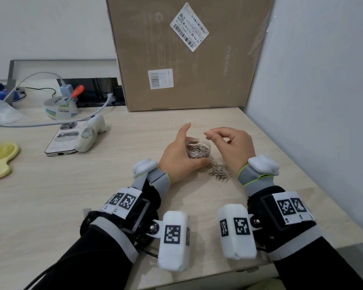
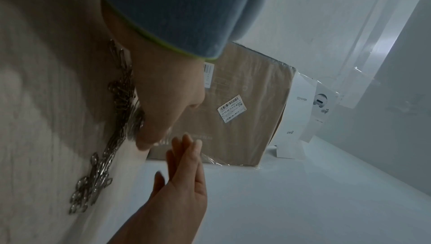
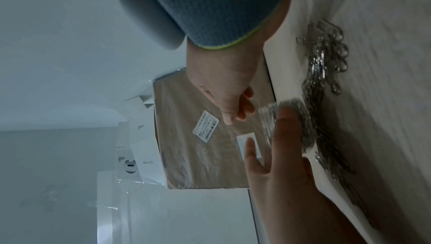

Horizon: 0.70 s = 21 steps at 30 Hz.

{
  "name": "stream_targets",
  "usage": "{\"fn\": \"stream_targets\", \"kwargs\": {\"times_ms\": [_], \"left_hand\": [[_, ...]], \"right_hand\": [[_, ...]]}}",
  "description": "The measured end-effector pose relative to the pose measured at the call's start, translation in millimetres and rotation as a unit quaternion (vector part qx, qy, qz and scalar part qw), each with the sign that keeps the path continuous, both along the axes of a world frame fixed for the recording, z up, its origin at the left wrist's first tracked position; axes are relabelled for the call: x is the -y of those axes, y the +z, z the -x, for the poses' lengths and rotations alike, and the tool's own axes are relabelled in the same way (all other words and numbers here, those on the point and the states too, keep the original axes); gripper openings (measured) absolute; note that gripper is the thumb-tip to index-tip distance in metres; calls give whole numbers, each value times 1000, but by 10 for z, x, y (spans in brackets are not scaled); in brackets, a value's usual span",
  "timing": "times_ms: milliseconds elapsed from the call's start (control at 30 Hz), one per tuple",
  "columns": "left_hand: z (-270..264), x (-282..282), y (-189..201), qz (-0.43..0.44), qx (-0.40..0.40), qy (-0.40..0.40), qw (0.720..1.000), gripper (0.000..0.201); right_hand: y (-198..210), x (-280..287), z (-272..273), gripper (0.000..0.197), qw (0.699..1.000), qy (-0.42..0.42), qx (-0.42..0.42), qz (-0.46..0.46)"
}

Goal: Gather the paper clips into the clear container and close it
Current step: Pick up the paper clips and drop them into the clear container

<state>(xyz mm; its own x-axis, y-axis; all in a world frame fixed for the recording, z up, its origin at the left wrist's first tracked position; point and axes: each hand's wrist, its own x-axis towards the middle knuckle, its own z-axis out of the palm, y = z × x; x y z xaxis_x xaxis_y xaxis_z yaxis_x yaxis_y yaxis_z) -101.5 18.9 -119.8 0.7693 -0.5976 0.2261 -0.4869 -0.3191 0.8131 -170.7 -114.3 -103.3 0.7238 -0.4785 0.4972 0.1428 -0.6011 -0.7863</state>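
- the clear container (image 1: 198,149) sat on the table (image 1: 117,164) near the middle of the head view, open on top and partly filled with silver paper clips.
- the left hand (image 1: 179,158) cupped the container from its left side, thumb along the near wall and fingers raised past the far rim, only loosely curved around it.
- the right hand (image 1: 232,143) hovered just right of and above the container, thumb and forefinger tips brought together over the rim; whether a clip was pinched between them could not be made out.
- a loose pile of paper clips (image 1: 218,171) lay on the table just below and right of the container, between the two wrists.
- a large cardboard box (image 1: 189,53) stood in the upper middle of the frame.
- at the left were a phone (image 1: 63,139), a roll of tape (image 1: 59,108) and a yellow hand mirror (image 1: 2,158).
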Motion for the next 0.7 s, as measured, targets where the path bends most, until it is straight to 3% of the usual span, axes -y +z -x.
{"fn": "stream_targets", "kwargs": {"times_ms": [67,167,267,367,533,700], "left_hand": [[-37,-13,-2,2,8,38,999,101],[-83,-65,11,9,10,90,996,96],[-109,-97,11,18,5,115,993,91],[-123,-94,12,18,2,121,992,90],[-128,-84,6,17,4,120,993,90],[-115,-79,6,13,-1,115,993,90]], "right_hand": [[-5,66,6,14,999,-44,-16,4],[-49,170,32,17,989,-86,-113,49],[-83,212,78,31,957,-58,-252,129],[-77,176,139,46,938,-5,-316,144],[-68,154,146,50,927,74,-331,163],[-145,108,78,23,935,109,-283,181]]}}
